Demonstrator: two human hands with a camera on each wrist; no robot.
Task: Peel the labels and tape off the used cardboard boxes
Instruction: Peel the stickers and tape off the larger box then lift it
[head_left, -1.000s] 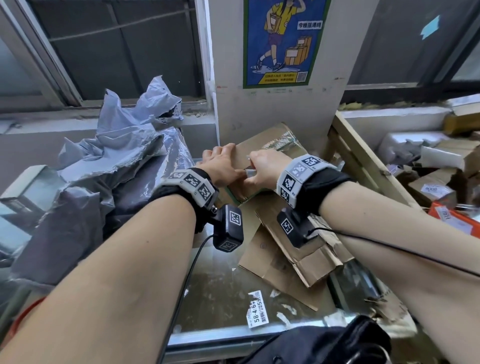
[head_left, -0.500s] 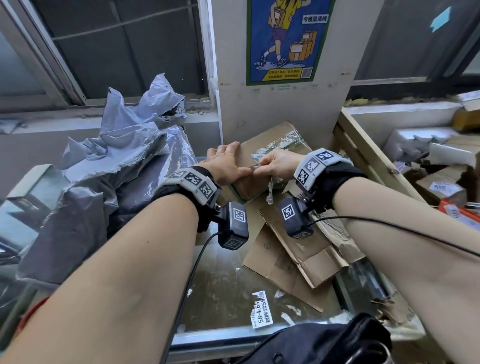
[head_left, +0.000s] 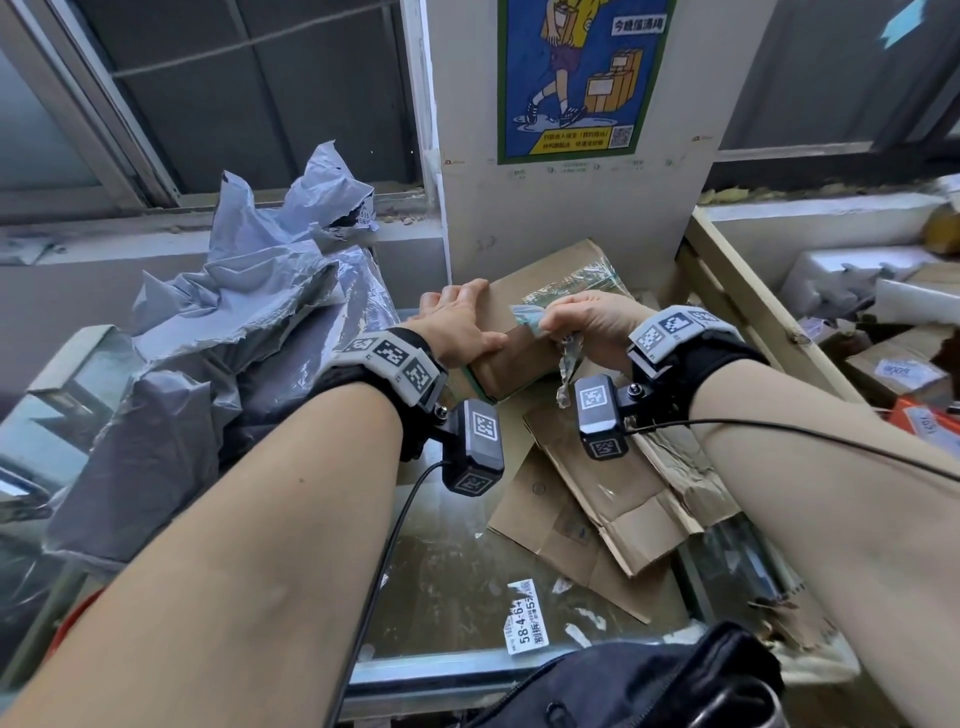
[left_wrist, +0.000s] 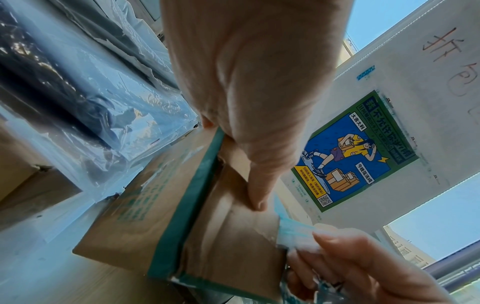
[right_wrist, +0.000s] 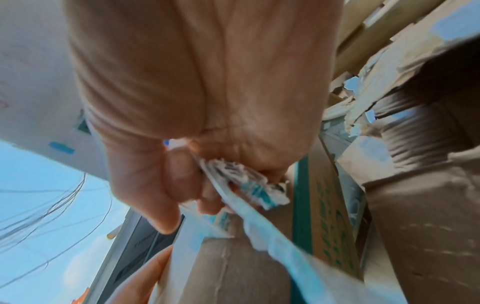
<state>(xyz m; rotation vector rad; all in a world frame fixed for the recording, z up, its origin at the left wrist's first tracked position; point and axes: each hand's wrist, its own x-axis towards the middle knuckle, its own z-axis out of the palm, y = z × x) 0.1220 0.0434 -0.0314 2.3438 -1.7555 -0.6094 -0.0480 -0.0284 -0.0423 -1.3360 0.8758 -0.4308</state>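
The right hand (head_left: 587, 325), fingers pinching the tape (head_left: 524, 318), now draws it farther off the box (head_left: 519, 364) the left hand (head_left: 457, 332) grips, so this strip is nearly free.

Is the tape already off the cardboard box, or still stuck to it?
Partly off. The right hand pinches a lifted strip of tape, whose far end still clings to the cardboard box held by the left hand.

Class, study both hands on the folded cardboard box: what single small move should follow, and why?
Probably keep pulling the tape rightward, away from the box. The right hand pinches a lifted strip that still runs onto the cardboard, with crumpled tape hanging below it, while the left hand braces the box's left edge, thumb pressed on its face.
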